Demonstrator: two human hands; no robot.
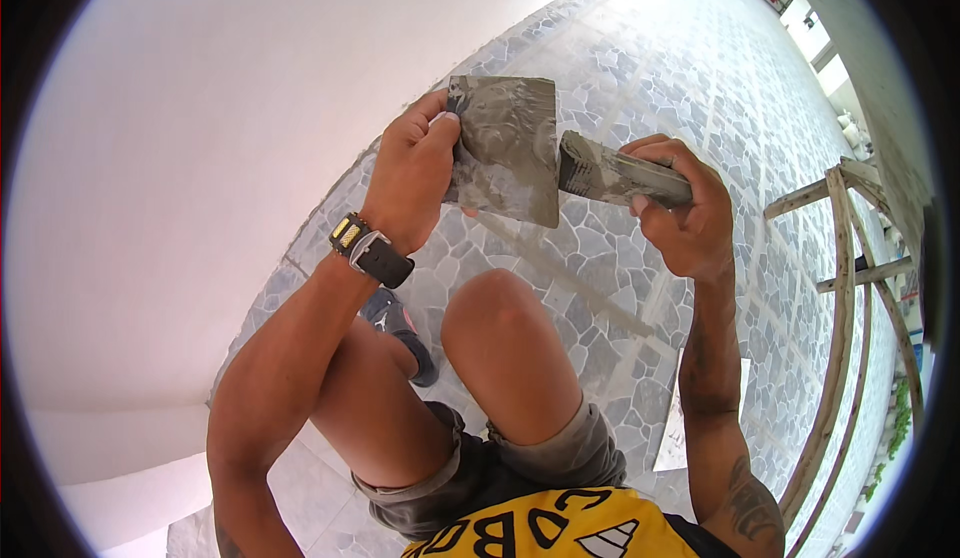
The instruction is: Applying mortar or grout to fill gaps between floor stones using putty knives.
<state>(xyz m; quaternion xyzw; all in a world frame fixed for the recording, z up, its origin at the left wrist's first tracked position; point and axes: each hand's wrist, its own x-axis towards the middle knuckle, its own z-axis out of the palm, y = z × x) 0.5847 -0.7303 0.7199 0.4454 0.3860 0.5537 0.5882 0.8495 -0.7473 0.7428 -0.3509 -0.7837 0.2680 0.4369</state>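
My left hand (412, 163) grips the left edge of a flat, squarish plate (508, 153), its thumb on the near face. Wet grey mortar is smeared across that face. What lies behind the plate, including most of the fingers, is hidden. On the right, my right hand (692, 208) is closed around a narrow, mortar-coated block-like tool (615, 173), thumb below and fingers above. Dark ridges show at the tool's left end, which comes close to the plate's right edge. Whether the two touch I cannot tell.
A white wall (220, 138) rises along the left. Grey stone-pattern tiles (600, 258) cover the floor under my bent knees. At right stands a wooden pole frame (840, 258). A pale flat board (675, 423) lies beside my right forearm.
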